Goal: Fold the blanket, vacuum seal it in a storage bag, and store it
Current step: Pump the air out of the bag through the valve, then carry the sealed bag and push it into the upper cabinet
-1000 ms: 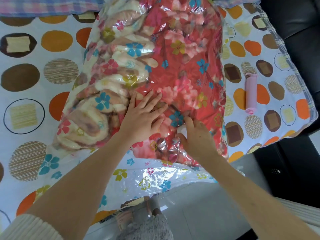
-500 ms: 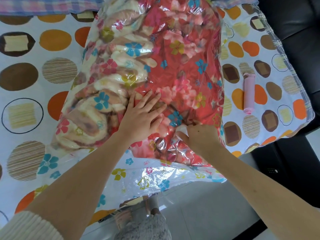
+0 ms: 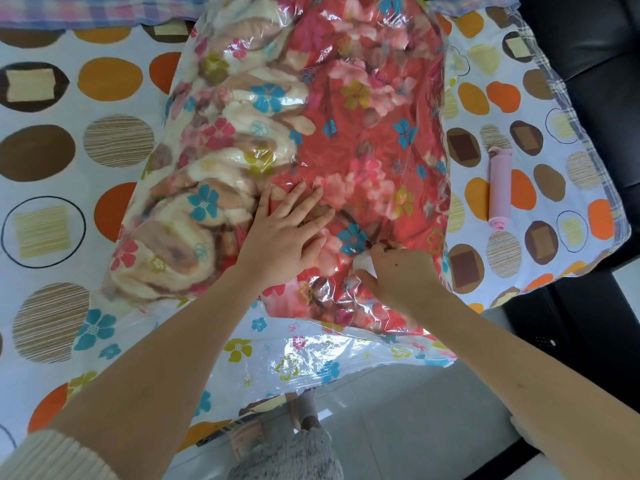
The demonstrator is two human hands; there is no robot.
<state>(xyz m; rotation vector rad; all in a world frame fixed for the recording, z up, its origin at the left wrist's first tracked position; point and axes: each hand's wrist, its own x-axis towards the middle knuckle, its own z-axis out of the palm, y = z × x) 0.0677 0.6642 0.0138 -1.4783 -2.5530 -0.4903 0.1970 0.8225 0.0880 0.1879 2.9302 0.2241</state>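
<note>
A red and cream floral blanket (image 3: 363, 109) lies folded inside a clear storage bag (image 3: 311, 362) printed with small flowers, on the bed. My left hand (image 3: 287, 237) presses flat on the bag with straight, spread fingers. Just to its right, my right hand (image 3: 398, 275) has its fingers curled round a small white valve cap (image 3: 363, 264) on the bag's top surface. The bag's flat near end hangs over the bed's edge.
A pink hand pump (image 3: 499, 188) lies on the spotted bedsheet (image 3: 69, 150) to the right of the bag. A black sofa (image 3: 595, 46) stands at the right. Grey floor (image 3: 415, 427) and my slippered feet show below the bed's edge.
My right hand's fingers have curled over the white valve cap and shifted slightly right. My left hand stays pressed flat on the bag.
</note>
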